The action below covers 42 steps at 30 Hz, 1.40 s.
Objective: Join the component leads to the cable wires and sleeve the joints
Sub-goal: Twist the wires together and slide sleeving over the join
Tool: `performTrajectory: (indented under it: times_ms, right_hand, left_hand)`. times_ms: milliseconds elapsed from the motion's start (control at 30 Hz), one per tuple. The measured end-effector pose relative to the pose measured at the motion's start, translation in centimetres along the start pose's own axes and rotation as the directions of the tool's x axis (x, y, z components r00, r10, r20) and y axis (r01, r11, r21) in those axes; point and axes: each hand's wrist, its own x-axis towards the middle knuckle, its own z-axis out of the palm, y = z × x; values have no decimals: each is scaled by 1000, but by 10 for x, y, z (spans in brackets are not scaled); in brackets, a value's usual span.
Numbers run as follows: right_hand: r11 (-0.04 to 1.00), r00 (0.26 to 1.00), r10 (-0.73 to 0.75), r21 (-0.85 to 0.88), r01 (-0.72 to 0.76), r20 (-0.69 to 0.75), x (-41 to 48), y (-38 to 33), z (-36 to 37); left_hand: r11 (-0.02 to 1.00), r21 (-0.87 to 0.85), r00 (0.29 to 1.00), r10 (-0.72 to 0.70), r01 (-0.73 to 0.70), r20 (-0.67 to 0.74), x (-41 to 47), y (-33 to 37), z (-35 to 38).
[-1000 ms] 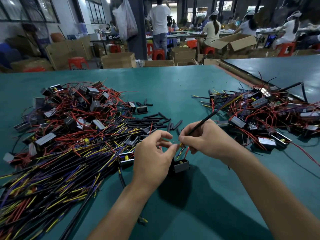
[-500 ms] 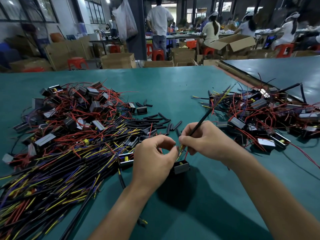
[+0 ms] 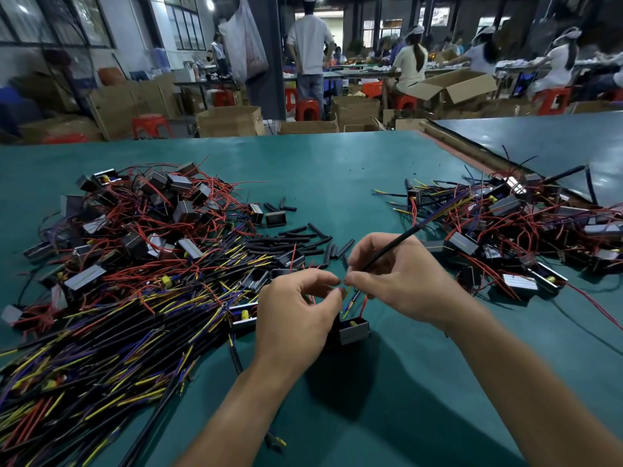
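Observation:
A small black and silver component [image 3: 350, 332] with red leads sits on the green table just below my hands. My right hand [image 3: 401, 281] grips a black cable [image 3: 397, 242] that slants up and to the right, its yellow and purple wire ends poking out by my fingertips. My left hand [image 3: 296, 311] hovers over the component, thumb and forefinger pinching a thin red lead next to those wire ends. The joint itself is too small to make out.
A big heap of black cables [image 3: 101, 348] and components [image 3: 141, 230] with red leads fills the left. Loose black sleeve pieces [image 3: 296, 237] lie beyond my hands. Another pile of wired components [image 3: 515, 230] covers the right. People work at benches far behind.
The cable in my right hand has tilted lower to the right. My left fingertips have closed in toward my right fingertips at the wire ends. The component has stayed put.

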Motion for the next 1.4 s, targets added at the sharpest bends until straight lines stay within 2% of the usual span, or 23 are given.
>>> performTrajectory:
  times_ms: [167,433,733,867,1033,1267,1400]
  right_hand:
    - [995,999,8,-95,-11,-31,0,1,1]
    - [971,997,42,-232,-58,-70,0,2,-5]
    - [977,982,-124,-192,96,-143,-4,-5,-2]
    - [972,980,-173,-176,154,-95,-5,-8,1]
    - [967,988,-156,-203,152,0,-6,-8,-1]
    - [969,989,-146,-206,139,-19,-6,-6,-2]
    - [981,999,-23,-193,16,-38,-3,-4,0]
  left_hand:
    - [997,60,999,40,-39,-29,2,1,-1]
    - [999,44,998,32,-30,-45,0,3,0]
    - [999,40,999,15,-14,-32,2,2,1]
    - [1000,-5,999,-22,22,-48,2,-2,2]
    - [999,15,999,34,-33,-35,1,-1,1]
    - [998,43,998,43,-41,-37,2,-1,1]
    - [997,58,997,52,-49,-61,1,-1,2]
